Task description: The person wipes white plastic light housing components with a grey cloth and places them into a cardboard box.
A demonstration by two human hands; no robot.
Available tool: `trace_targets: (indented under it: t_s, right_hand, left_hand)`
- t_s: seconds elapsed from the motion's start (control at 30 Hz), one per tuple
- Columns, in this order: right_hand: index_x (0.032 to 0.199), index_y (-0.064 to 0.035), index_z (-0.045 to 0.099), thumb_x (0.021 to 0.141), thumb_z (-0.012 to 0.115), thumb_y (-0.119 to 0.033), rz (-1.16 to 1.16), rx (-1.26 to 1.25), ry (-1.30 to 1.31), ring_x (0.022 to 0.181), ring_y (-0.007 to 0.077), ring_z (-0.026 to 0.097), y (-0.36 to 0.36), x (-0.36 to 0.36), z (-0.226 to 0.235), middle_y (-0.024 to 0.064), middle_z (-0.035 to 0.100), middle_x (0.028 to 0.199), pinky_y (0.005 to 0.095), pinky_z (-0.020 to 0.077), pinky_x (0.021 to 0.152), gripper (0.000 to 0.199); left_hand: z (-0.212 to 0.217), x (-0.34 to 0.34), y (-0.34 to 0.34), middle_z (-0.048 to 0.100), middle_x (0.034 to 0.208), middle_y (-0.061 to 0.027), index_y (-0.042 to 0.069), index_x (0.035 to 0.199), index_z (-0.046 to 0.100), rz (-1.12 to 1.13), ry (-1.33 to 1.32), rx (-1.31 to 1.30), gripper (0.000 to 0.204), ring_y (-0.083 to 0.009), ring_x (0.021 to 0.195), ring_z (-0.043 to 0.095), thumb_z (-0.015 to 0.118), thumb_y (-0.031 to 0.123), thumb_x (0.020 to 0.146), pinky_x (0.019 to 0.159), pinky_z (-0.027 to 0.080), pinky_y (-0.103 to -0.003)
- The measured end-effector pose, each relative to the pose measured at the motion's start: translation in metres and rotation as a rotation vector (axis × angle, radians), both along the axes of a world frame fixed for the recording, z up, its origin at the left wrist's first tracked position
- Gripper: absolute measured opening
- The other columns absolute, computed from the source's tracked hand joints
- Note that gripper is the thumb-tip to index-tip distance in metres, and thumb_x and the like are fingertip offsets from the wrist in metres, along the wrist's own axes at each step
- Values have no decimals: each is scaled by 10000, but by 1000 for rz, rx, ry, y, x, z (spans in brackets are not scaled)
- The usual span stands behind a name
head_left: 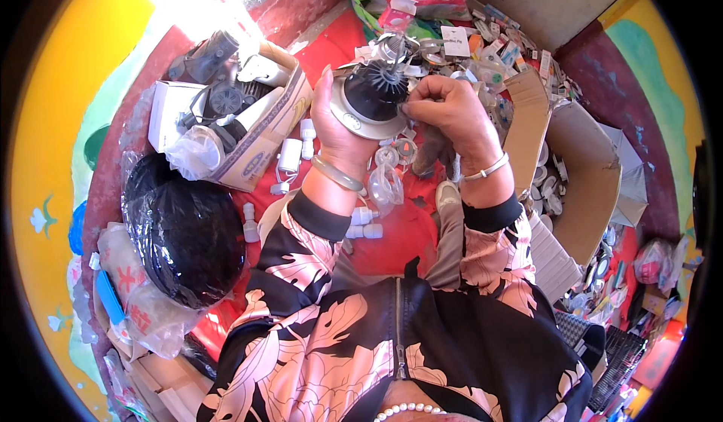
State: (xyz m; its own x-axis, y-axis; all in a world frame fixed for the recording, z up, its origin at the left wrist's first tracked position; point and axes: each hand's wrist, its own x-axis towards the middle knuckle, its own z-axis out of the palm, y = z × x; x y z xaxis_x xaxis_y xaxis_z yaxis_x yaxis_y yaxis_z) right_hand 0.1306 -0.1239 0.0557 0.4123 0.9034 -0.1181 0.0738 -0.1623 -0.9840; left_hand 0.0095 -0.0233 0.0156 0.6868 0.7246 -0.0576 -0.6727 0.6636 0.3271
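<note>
Held up in front of me is a recessed downlight [373, 96], with a pale round rim and a black finned back that faces up. My left hand [337, 126] grips its rim from the left, the thumb raised along the edge. At the right side of the lamp, my right hand [457, 114] is closed in a pinch beside the rim. What those fingertips hold, if anything, is too small to make out. Below the hands, several white lamp holders [290, 156] and a clear plastic bag [385, 185] lie on red cloth.
An open carton [260, 139] of lamps and black fittings stands at the left, above a large black plastic bag [181, 226]. On the right, an open cardboard box [584, 181] holds white round parts. Small boxes and loose parts [504, 53] are heaped at the back.
</note>
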Motion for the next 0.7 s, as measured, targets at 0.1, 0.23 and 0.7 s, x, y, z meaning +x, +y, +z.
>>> trace_targets:
  t_s: [0.1,0.23,0.7]
  right_hand:
    - [709,-20,615,712,675,-69,16,34,141,551,50,503,-8,5,10,-10,564,634,197,386,494,78]
    - [768,-20,636,742,689,-66,-134,228,217,565,44,511,-6,3,5,-18,572,654,182,400,507,75]
    - [774,-16,622,730,666,-41,-333,432,-662,640,180,594,8,-30,-12,96,611,751,258,458,590,67]
  left_hand:
    - [-3,-3,5,603,1084,-155,28,1148,533,-102,-38,-30,579,-310,1004,581,457,515,844,917,431,-451]
    - [-4,-4,7,574,1148,-166,22,1196,511,-162,-80,-65,653,-317,1065,550,459,561,831,953,400,-468]
    - [-3,-5,1,592,1132,-136,67,1172,539,-76,-86,-15,542,-297,1050,562,415,499,870,946,413,-440]
